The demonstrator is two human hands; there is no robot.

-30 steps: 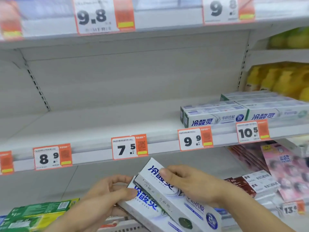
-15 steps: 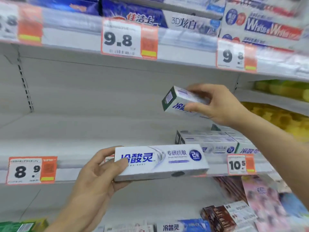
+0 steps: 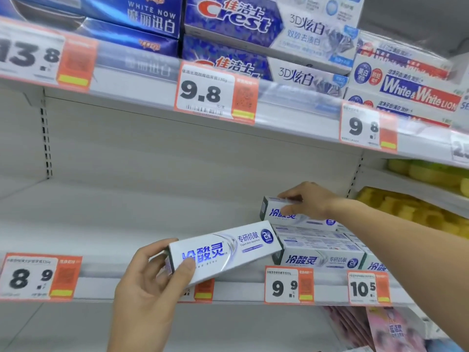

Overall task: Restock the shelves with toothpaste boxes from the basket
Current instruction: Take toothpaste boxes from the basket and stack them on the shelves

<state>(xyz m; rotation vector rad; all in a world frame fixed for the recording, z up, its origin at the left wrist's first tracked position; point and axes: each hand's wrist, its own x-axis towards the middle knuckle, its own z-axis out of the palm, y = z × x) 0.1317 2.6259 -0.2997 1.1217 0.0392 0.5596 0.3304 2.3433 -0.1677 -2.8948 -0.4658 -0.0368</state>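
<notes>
We hold one white toothpaste box in our left hand, fingers and thumb grasping its left end; the box tilts up to the right in front of the middle shelf edge, above the 9.9 price tag. Our right hand grasps a second toothpaste box from above, fingers curled on its top, resting it on the stacked boxes at the right of that shelf. Crest boxes fill the upper shelf.
</notes>
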